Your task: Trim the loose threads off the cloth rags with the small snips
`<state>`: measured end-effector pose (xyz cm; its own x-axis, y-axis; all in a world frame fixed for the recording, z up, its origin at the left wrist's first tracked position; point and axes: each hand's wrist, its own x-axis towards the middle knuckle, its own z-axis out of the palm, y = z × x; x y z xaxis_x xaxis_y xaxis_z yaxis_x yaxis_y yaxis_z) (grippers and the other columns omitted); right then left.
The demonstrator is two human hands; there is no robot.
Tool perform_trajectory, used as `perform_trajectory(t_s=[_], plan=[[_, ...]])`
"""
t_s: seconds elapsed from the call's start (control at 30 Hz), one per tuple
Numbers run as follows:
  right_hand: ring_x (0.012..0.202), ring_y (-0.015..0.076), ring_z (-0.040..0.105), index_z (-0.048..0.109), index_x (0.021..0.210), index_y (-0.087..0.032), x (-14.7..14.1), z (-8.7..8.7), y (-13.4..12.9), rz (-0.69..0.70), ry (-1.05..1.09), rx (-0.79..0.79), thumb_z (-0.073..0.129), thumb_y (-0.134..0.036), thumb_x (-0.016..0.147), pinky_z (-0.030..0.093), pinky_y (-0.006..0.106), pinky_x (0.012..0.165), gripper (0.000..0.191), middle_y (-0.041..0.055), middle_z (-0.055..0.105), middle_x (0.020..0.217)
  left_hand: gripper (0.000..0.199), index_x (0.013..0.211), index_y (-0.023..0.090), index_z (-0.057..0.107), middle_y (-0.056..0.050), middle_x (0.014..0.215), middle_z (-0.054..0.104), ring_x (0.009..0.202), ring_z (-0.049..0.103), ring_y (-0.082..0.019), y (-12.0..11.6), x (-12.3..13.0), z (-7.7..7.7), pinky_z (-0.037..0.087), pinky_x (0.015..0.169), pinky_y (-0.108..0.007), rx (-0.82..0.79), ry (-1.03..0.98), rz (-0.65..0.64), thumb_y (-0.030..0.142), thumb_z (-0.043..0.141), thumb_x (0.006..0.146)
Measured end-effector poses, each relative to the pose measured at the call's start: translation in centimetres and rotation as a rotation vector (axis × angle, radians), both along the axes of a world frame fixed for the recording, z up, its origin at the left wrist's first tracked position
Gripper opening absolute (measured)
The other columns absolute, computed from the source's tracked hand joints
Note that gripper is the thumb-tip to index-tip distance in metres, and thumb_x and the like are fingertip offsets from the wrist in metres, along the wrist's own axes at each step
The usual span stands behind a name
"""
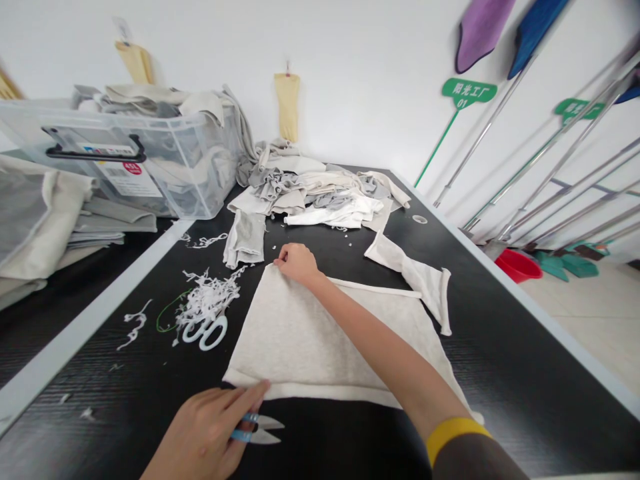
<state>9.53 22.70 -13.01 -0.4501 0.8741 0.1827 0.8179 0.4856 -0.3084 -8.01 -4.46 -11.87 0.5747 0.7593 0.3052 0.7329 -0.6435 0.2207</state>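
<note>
A light grey-beige cloth lies spread flat on the black table, with rolled edges along its near and far sides. My right hand pinches its far left corner, and my right forearm crosses over the cloth. At the near left corner, my left hand is closed round small blue-handled thread snips. Their blades stand apart and point right, and the index finger touches the cloth's near edge. White-handled scissors lie left of the cloth, their blades hidden under a heap of white thread scraps.
A clear plastic bin full of cloths stands at the back left, beside stacked cloths. A cloth pile covers the table's far end. A narrow cloth piece lies right. Mops and a red basin stand beyond the right edge.
</note>
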Motion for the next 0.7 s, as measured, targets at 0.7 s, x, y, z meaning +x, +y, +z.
perform_trajectory(t_s=[0.7], plan=[[0.103, 0.0203, 0.058, 0.073, 0.117, -0.023, 1.3, 1.0, -1.8, 0.291, -0.088, 0.083, 0.047, -0.027, 0.097, 0.051, 0.026, 0.079, 0.032, 0.0074, 0.068, 0.105, 0.057, 0.130, 0.024, 0.052, 0.002, 0.099, 0.077, 0.073, 0.073, -0.016, 0.0, 0.1, -0.1, 0.059, 0.065, -0.030, -0.028, -0.012, 0.014, 0.002, 0.041, 0.078]])
